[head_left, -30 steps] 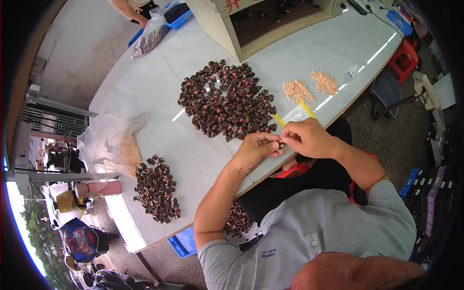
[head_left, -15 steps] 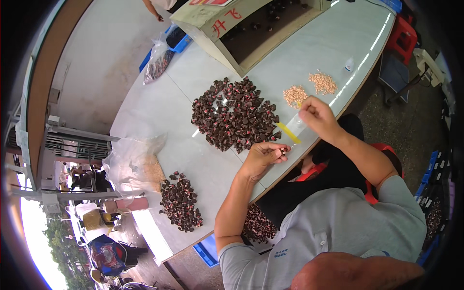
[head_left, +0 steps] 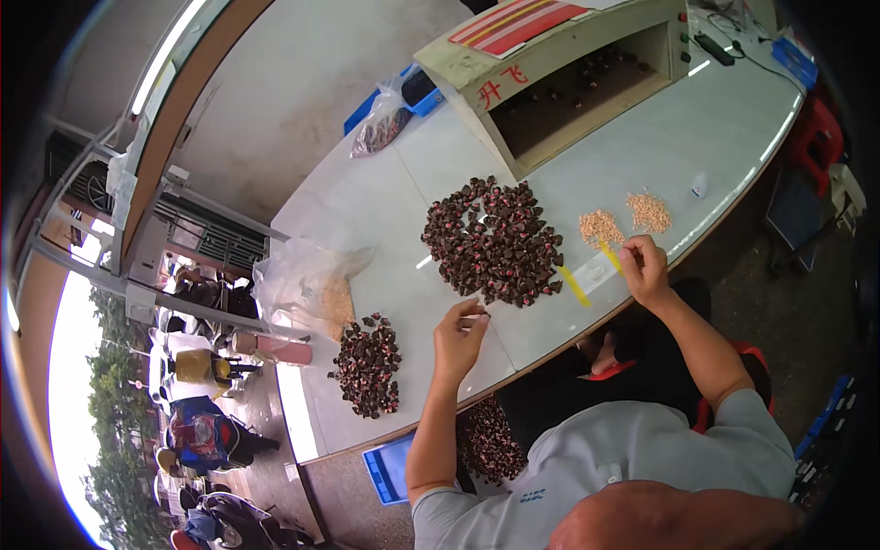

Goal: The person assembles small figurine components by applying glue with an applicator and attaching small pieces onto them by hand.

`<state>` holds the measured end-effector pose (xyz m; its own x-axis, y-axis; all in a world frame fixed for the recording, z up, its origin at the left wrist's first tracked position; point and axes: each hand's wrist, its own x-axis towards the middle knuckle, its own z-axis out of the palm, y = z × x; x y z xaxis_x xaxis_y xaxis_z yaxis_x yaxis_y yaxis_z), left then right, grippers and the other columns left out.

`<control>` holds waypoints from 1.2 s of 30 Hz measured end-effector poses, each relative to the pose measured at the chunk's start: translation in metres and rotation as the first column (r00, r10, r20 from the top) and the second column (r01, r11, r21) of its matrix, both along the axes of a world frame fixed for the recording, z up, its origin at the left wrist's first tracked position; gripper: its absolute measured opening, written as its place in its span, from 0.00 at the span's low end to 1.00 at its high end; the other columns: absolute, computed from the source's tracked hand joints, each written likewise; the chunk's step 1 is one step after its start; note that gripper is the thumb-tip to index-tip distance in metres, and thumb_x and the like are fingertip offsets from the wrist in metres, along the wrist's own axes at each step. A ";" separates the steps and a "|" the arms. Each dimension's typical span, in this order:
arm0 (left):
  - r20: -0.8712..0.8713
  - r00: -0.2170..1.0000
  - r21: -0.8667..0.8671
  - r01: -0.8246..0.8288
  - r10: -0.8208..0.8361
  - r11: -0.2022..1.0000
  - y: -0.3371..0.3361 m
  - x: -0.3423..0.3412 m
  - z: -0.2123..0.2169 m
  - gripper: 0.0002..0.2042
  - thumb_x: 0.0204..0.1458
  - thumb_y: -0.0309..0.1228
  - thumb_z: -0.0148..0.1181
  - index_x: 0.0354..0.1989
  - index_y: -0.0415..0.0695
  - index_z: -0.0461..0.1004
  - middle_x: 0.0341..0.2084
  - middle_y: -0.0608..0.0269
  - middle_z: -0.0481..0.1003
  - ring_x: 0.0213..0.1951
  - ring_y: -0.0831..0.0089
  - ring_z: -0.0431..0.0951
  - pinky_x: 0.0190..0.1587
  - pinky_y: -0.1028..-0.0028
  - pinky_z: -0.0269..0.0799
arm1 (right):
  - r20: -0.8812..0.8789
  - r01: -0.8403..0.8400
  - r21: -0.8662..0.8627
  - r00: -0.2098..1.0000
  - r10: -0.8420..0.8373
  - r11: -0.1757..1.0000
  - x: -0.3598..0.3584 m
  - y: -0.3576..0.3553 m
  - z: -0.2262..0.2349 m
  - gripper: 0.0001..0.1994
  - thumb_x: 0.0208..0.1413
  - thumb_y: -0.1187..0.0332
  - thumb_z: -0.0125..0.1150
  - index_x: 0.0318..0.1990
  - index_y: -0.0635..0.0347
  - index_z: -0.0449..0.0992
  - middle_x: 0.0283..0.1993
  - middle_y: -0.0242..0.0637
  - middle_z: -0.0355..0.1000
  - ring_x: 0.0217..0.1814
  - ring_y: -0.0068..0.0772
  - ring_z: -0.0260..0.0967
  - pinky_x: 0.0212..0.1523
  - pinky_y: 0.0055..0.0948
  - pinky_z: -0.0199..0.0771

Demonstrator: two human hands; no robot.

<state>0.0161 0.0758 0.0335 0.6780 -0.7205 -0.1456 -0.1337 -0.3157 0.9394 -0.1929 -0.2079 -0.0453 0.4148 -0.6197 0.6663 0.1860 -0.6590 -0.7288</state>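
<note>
A large pile of small dark part pieces with pinkish-red spots (head_left: 495, 243) lies mid-table. My left hand (head_left: 458, 341) is just below its near edge, thumb and fingers closed round a small dark part (head_left: 483, 314) at the tips. To the right, my right hand (head_left: 645, 270) has its fingers pinched together beside a yellow strip (head_left: 610, 256); what they hold, if anything, is too small to make out. Two little heaps of tiny beige pieces, one nearer (head_left: 600, 228) and one farther (head_left: 649, 212), lie beyond that hand. Another yellow strip (head_left: 575, 286) sits between my hands.
Left on the table are a smaller heap of dark parts (head_left: 367, 368) and a clear plastic bag (head_left: 298, 286) with beige pieces. A cream box-shaped machine (head_left: 509, 115) stands at the back. A filled bag (head_left: 380, 128) and blue bin (head_left: 426, 103) are far left.
My left hand has moved left with the small dark part, away from my right hand. My right hand stays pinched near the beige heaps. The whole view has shifted.
</note>
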 end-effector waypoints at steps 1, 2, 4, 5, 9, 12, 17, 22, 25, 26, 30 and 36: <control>0.321 0.940 0.042 -0.137 0.117 0.990 0.021 0.003 -0.006 0.16 0.55 0.27 0.63 0.52 0.36 0.75 0.43 0.57 0.79 0.35 0.74 0.80 0.37 0.74 0.74 | 0.008 -0.009 0.005 1.000 0.009 1.000 0.003 -0.001 -0.001 0.06 0.59 0.73 0.60 0.37 0.64 0.70 0.21 0.34 0.70 0.19 0.20 0.64 0.22 0.22 0.63; 0.608 0.769 0.058 -0.291 0.197 0.955 0.044 0.001 -0.009 0.17 0.54 0.28 0.64 0.52 0.37 0.75 0.43 0.56 0.80 0.34 0.73 0.80 0.37 0.73 0.74 | -0.022 0.000 0.035 1.000 0.000 0.999 0.000 -0.003 -0.003 0.06 0.59 0.73 0.60 0.37 0.64 0.70 0.21 0.33 0.69 0.19 0.21 0.64 0.22 0.23 0.63; 0.758 0.599 0.047 -0.448 0.261 0.893 0.068 -0.005 -0.016 0.17 0.53 0.27 0.64 0.51 0.38 0.75 0.39 0.56 0.80 0.32 0.65 0.79 0.39 0.66 0.74 | -0.035 0.032 0.023 0.999 -0.031 0.999 -0.009 -0.006 0.001 0.05 0.61 0.73 0.59 0.38 0.64 0.70 0.24 0.35 0.70 0.22 0.22 0.65 0.24 0.24 0.64; 0.808 0.528 0.047 -0.497 0.259 0.867 0.080 -0.007 -0.020 0.17 0.52 0.27 0.64 0.51 0.39 0.75 0.38 0.57 0.80 0.33 0.64 0.79 0.40 0.65 0.74 | -0.032 0.041 0.041 0.999 -0.040 0.998 -0.012 -0.009 -0.001 0.04 0.62 0.73 0.58 0.38 0.64 0.70 0.25 0.34 0.70 0.23 0.21 0.65 0.25 0.23 0.64; 0.948 0.236 -0.016 -0.634 0.213 0.773 0.119 -0.002 -0.035 0.16 0.51 0.28 0.65 0.49 0.43 0.76 0.39 0.59 0.80 0.42 0.57 0.76 0.46 0.62 0.72 | -0.013 -0.049 0.049 0.999 0.050 0.998 -0.009 -0.017 -0.015 0.05 0.64 0.72 0.56 0.41 0.64 0.70 0.29 0.28 0.69 0.28 0.14 0.63 0.28 0.19 0.64; 0.946 0.214 -0.031 -0.687 0.243 0.726 0.128 0.002 -0.030 0.16 0.51 0.29 0.65 0.49 0.43 0.76 0.40 0.59 0.80 0.44 0.57 0.76 0.47 0.62 0.72 | -0.039 -0.071 0.073 0.996 0.074 0.995 -0.005 -0.018 -0.025 0.05 0.65 0.71 0.56 0.41 0.64 0.70 0.29 0.27 0.68 0.29 0.14 0.63 0.29 0.18 0.64; 0.951 0.154 -0.037 -0.804 0.268 0.593 0.146 0.041 -0.027 0.21 0.49 0.28 0.65 0.53 0.40 0.74 0.41 0.56 0.79 0.46 0.55 0.74 0.50 0.60 0.69 | -0.055 -0.080 0.074 0.995 0.084 0.994 -0.010 -0.018 -0.024 0.05 0.65 0.71 0.56 0.41 0.64 0.70 0.30 0.26 0.68 0.30 0.13 0.63 0.30 0.18 0.64; 0.941 0.023 -0.229 -0.692 0.338 0.685 0.120 0.028 -0.021 0.25 0.50 0.28 0.65 0.58 0.37 0.70 0.49 0.52 0.75 0.52 0.52 0.72 0.57 0.58 0.65 | -0.018 -0.038 0.056 0.999 0.039 0.998 -0.013 -0.024 -0.035 0.05 0.66 0.71 0.54 0.43 0.64 0.70 0.31 0.27 0.67 0.32 0.13 0.62 0.33 0.17 0.63; 0.921 0.167 -0.230 -0.495 0.351 0.838 0.079 -0.011 -0.035 0.23 0.49 0.25 0.65 0.55 0.37 0.71 0.48 0.52 0.75 0.51 0.51 0.72 0.55 0.58 0.66 | 0.009 -0.035 0.217 0.999 0.034 0.976 -0.024 -0.042 -0.053 0.07 0.68 0.70 0.52 0.45 0.65 0.71 0.32 0.27 0.66 0.30 0.14 0.59 0.32 0.16 0.61; 0.910 0.228 -0.220 -0.444 0.347 0.869 0.065 -0.023 -0.041 0.23 0.48 0.26 0.66 0.54 0.38 0.70 0.49 0.52 0.75 0.51 0.51 0.72 0.54 0.57 0.66 | 0.021 -0.091 0.327 0.996 0.089 0.941 -0.033 -0.052 -0.061 0.09 0.69 0.69 0.49 0.47 0.65 0.72 0.32 0.27 0.66 0.29 0.15 0.57 0.29 0.17 0.59; 0.842 0.393 -0.227 -0.362 0.369 0.904 0.036 -0.042 -0.049 0.25 0.46 0.26 0.67 0.55 0.36 0.70 0.47 0.51 0.74 0.50 0.51 0.72 0.53 0.58 0.67 | 0.137 0.207 0.097 0.966 -0.219 0.974 -0.064 -0.116 -0.065 0.12 0.68 0.71 0.50 0.48 0.75 0.70 0.38 0.40 0.72 0.39 0.28 0.69 0.46 0.26 0.70; 0.814 0.361 -0.282 -0.437 0.454 0.854 0.033 -0.036 -0.050 0.25 0.44 0.24 0.66 0.53 0.34 0.68 0.45 0.50 0.73 0.49 0.52 0.71 0.51 0.58 0.68 | -0.071 0.691 -0.442 0.608 -0.791 0.571 -0.152 -0.256 -0.086 0.29 0.47 0.60 0.76 0.40 0.86 0.74 0.42 0.65 0.76 0.42 0.49 0.78 0.45 0.40 0.77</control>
